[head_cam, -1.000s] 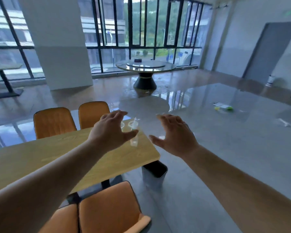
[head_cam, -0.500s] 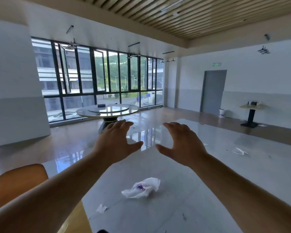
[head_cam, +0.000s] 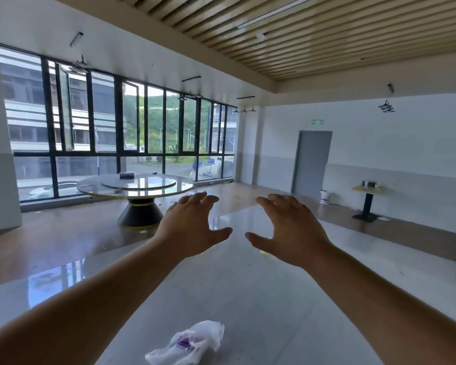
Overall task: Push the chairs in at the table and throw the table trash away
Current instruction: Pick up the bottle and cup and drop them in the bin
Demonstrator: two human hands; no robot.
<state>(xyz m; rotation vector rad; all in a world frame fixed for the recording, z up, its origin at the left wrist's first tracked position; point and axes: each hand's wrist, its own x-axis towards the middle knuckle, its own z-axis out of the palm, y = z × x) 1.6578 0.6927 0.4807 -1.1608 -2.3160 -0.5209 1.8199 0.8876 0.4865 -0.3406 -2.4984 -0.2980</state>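
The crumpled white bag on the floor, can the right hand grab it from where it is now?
Probably not yet. The right hand is open and held out at chest height, while the crumpled white bag lies low on the floor. Nothing blocks the way; the person would likely have to bend down.

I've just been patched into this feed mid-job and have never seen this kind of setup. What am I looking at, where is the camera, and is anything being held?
There is no robot here. A person wears one wide-angle camera on the head, so you see the room from their eyes, with both bare arms stretched out in front. The left hand and right hand are open with fingers spread, and hold nothing. Below them, on the glossy grey floor, lies a crumpled white plastic bag with a purple mark. Further back stands a round glass-topped table by the tall windows, with a small dark box on it. At right are a grey door and a small side table. The table and chairs of the job are out of view.
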